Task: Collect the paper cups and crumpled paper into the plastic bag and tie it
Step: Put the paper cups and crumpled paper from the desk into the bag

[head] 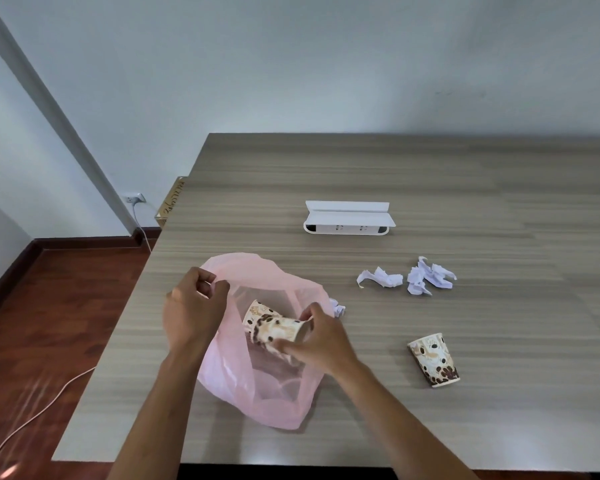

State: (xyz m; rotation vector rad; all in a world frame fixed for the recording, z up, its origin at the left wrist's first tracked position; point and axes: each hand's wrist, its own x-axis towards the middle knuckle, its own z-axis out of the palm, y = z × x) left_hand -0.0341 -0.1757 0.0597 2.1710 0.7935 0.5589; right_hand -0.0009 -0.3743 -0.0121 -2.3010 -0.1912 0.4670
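Left hand pinches the bag rim open, right hand clasps a cup — slack plastic might fold shut and block it.

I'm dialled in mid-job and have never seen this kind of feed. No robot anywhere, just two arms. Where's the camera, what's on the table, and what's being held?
There is no machine here: a person works with bare hands, and the single picture comes from a wide-angle camera worn on their head, looking forward and down.

The left hand pinches the rim of a pink plastic bag to hold it open. The right hand grips a coffee-print paper cup, mouth first, at the bag's opening.

On the wooden table remain a second paper cup lying on its side, two crumpled papers, and a third paper scrap just right of the bag. The white socket box farther back looks like a table fitting, not rubbish.
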